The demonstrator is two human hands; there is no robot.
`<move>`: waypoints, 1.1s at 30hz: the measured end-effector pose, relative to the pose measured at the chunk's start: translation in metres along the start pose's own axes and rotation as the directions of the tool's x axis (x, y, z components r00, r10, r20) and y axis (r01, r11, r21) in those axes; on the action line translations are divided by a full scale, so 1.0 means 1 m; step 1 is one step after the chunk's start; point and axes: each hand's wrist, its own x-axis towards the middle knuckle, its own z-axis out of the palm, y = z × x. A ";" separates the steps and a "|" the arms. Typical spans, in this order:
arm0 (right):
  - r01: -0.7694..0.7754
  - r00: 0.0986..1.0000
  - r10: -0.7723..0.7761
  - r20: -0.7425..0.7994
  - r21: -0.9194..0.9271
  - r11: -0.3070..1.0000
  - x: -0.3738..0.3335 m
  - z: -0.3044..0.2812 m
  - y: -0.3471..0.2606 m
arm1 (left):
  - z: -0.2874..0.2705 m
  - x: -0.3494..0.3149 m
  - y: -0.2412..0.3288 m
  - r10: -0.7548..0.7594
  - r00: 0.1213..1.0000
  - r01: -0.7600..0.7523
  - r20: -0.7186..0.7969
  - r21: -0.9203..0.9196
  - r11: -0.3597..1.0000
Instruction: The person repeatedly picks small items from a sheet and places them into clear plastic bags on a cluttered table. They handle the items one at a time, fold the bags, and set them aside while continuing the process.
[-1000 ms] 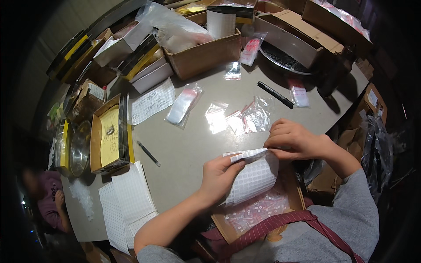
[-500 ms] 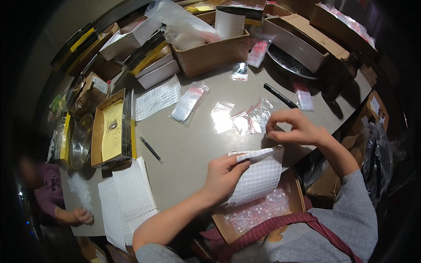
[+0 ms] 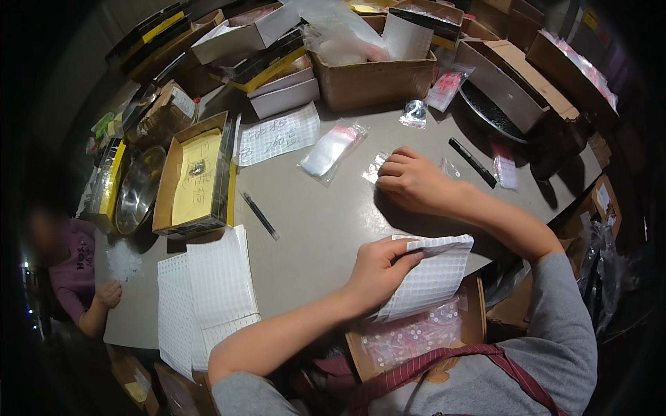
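My left hand (image 3: 381, 270) grips a white sheet of round stickers (image 3: 433, 270), thumb on top, with the sheet's far edge folded over. Beneath that sheet, an open cardboard box (image 3: 477, 308) at my lap holds many small clear bags with red edges and white ring-like marks (image 3: 409, 338). My right hand (image 3: 416, 182) is over the table with its fingers curled down and together. Its fingertips rest by a small clear zip bag (image 3: 374, 167), mostly covered by the hand; what they pinch is hidden. Another small bag (image 3: 451, 168) shows beyond the right wrist.
A black marker (image 3: 472, 162) and a pen (image 3: 260, 216) lie on the grey table (image 3: 298, 208). Nearby are a bundle of empty zip bags (image 3: 334, 151), stacked sticker sheets (image 3: 218, 284) and a box with yellow paper (image 3: 196, 177). Boxes line the back; another person's hand (image 3: 108, 294) is at left.
My right hand has moved left and down onto the small bags, covering them. My left hand keeps its hold on the sticker sheet. The view has shifted slightly, and the other person's hand has drawn back.
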 end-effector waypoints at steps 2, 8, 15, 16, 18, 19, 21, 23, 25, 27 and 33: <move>-0.033 0.996 0.027 0.088 0.068 0.997 -0.013 -0.016 0.001 | 0.003 0.001 -0.001 0.005 1.000 -0.005 -0.002 -0.007 1.000; -0.261 0.965 0.239 0.105 0.380 0.887 -0.065 -0.084 -0.019 | 0.000 -0.001 0.003 -0.236 0.969 0.246 0.071 -0.185 0.951; -0.441 0.894 0.329 0.304 0.472 0.763 -0.121 -0.109 -0.048 | 0.003 -0.003 -0.005 -0.266 0.962 0.274 0.069 -0.316 0.908; -0.412 0.909 0.323 0.262 0.454 0.790 -0.125 -0.107 -0.051 | 0.004 -0.002 -0.005 -0.258 0.964 0.265 0.064 -0.338 0.903; -0.339 0.941 0.291 0.175 0.419 0.842 -0.126 -0.102 -0.054 | 0.003 -0.002 -0.002 -0.266 0.961 0.273 0.068 -0.338 0.900; -0.310 0.951 0.276 0.141 0.421 0.853 -0.126 -0.101 -0.055 | 0.002 -0.002 0.000 -0.270 0.960 0.277 0.069 -0.339 0.899; -0.319 0.948 0.289 0.136 0.447 0.836 -0.124 -0.102 -0.056 | 0.003 -0.004 -0.001 -0.285 0.956 0.289 0.066 -0.372 0.882; -0.352 0.935 0.326 0.141 0.489 0.798 -0.123 -0.101 -0.056 | 0.002 -0.004 0.000 -0.290 0.955 0.294 0.068 -0.372 0.880; -0.407 0.909 0.386 0.160 0.545 0.733 -0.123 -0.099 -0.055 | 0.000 -0.004 0.003 -0.285 0.956 0.293 0.075 -0.338 0.894; -0.439 0.890 0.416 0.186 0.595 0.673 -0.122 -0.099 -0.054 | 0.001 -0.004 0.002 -0.297 0.952 0.305 0.077 -0.346 0.887; -0.549 0.812 0.479 0.334 0.716 0.432 -0.114 -0.094 -0.037 | 0.002 -0.005 0.001 -0.280 0.958 0.283 0.060 -0.343 0.895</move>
